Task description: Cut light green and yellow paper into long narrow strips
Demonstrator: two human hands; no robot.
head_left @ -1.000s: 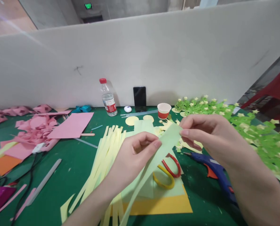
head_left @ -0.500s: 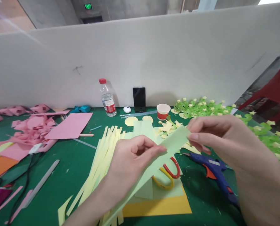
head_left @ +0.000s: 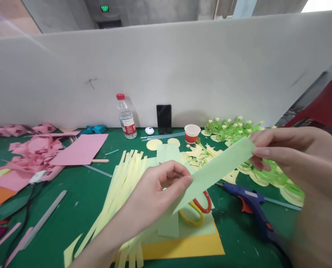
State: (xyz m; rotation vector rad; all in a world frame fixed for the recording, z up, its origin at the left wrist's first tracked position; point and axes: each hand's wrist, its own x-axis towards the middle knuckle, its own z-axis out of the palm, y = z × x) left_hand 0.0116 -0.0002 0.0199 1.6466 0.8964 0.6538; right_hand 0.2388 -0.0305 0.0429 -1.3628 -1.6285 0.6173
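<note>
Across the green tabletop [head_left: 71, 216], clutter on nearly every side, with plenty to snag loose paper. Beside the left hand [head_left: 163, 186] and partly under the same arm, a sheaf of pale yellow strips [head_left: 126, 182], liable to skew with any sweep. Above the tabletop, pinched at the upper end in the right hand [head_left: 294, 160] and farther down between left thumb and forefinger: a slanting light green strip [head_left: 218, 165]. With too hard a pull between both pinches, likely to crease or tear; with too light a hold, likely to slip. Below the right hand, a blue glue gun [head_left: 253, 201], hot or cold impossible to tell; from a dipping wrist, a risk of a bump. Near the strip's lower edge, a red loop [head_left: 209, 204] and a yellow loop [head_left: 201, 220], probably scissor handles, apt to catch sagging paper. Behind, cut paper stars [head_left: 196, 150], easily scattered.
</note>
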